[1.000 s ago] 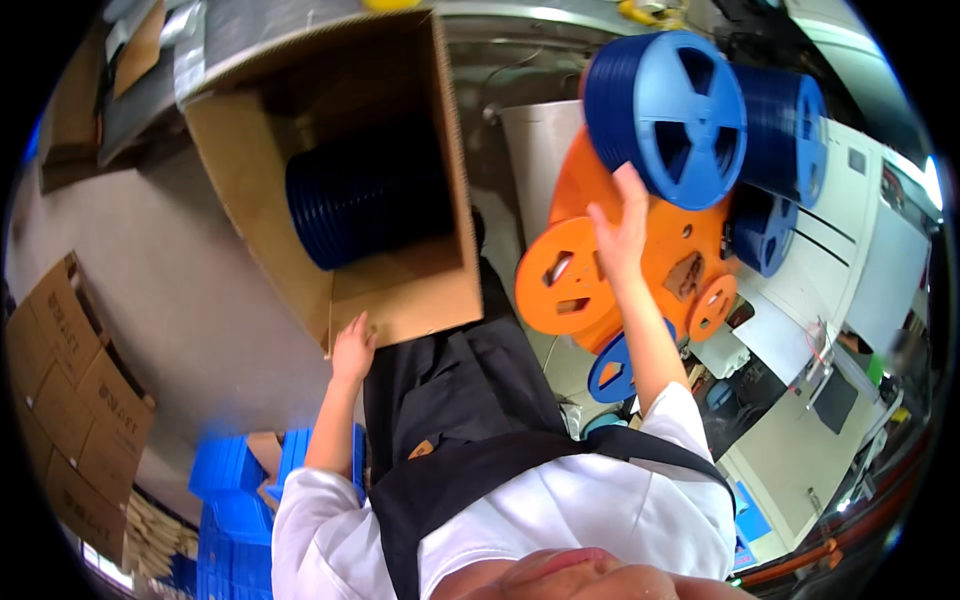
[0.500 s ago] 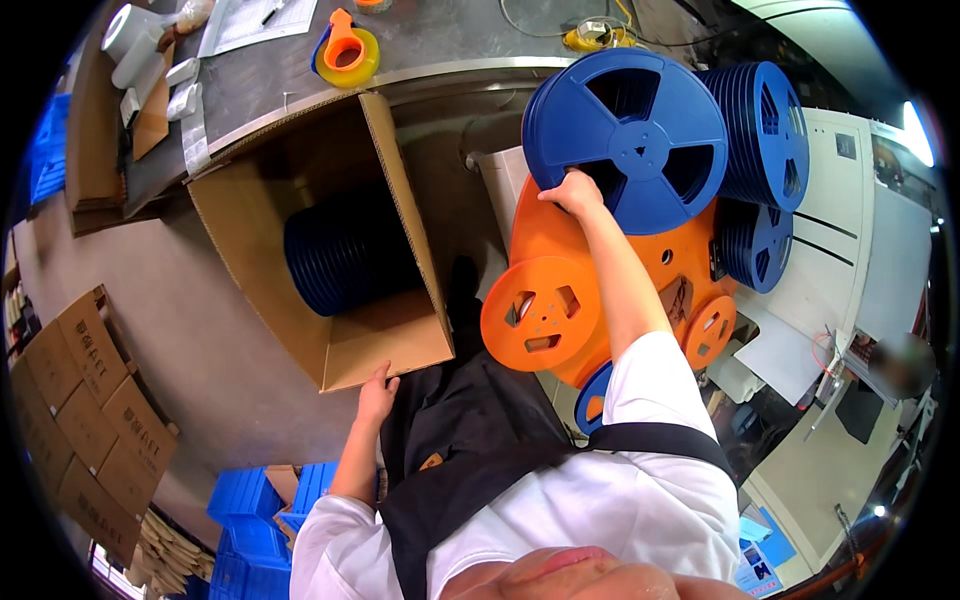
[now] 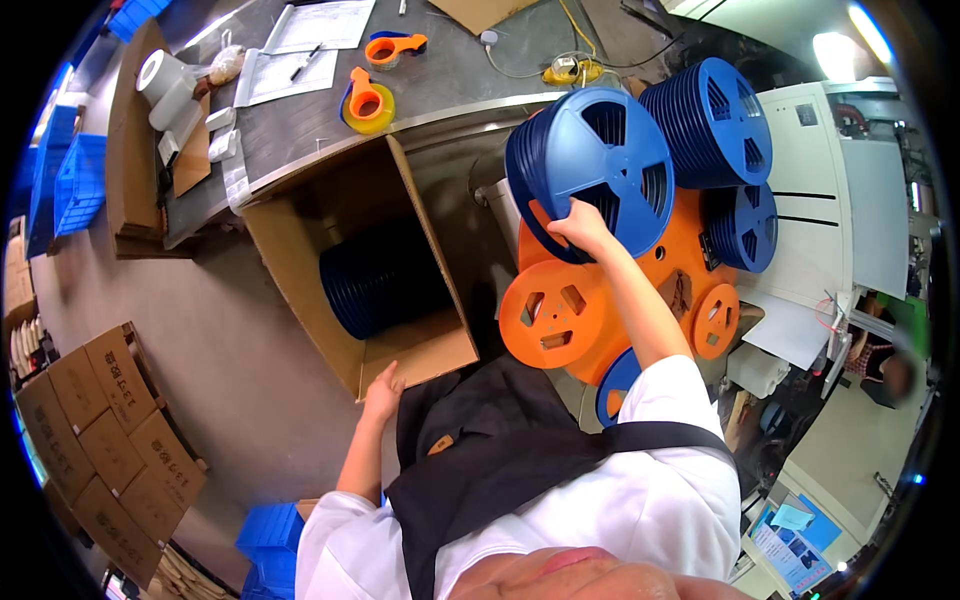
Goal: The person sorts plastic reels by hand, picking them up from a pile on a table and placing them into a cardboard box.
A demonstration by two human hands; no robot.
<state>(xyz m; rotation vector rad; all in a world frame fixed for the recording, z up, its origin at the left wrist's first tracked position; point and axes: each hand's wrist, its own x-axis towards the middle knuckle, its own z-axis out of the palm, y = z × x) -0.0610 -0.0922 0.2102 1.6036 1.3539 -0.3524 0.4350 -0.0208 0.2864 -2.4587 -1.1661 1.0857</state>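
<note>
My right hand (image 3: 583,226) grips the lower rim of a stack of blue plastic reels (image 3: 615,165), with fingers around the edge. The stack leans against a large orange machine panel (image 3: 630,275). Low at the left, my left hand (image 3: 382,392) is beside the front edge of an open cardboard box (image 3: 425,363), fingers loosely apart and holding nothing; whether they touch the box I cannot tell. Inside the box lies a row of dark blue reels (image 3: 350,290), its right end in shadow.
Two more blue reel stacks (image 3: 735,120) sit behind at the right. An orange disc (image 3: 555,315) is on the machine's near side. A grey workbench (image 3: 450,70) carries a tape dispenser (image 3: 367,102) and papers. Flattened-looking cartons (image 3: 110,440) and blue crates (image 3: 270,545) stand left.
The blue reel stack in my right hand has shifted left toward the box and turned, so more of its discs show. My left hand stays by the box edge. The whole view has swung somewhat.
</note>
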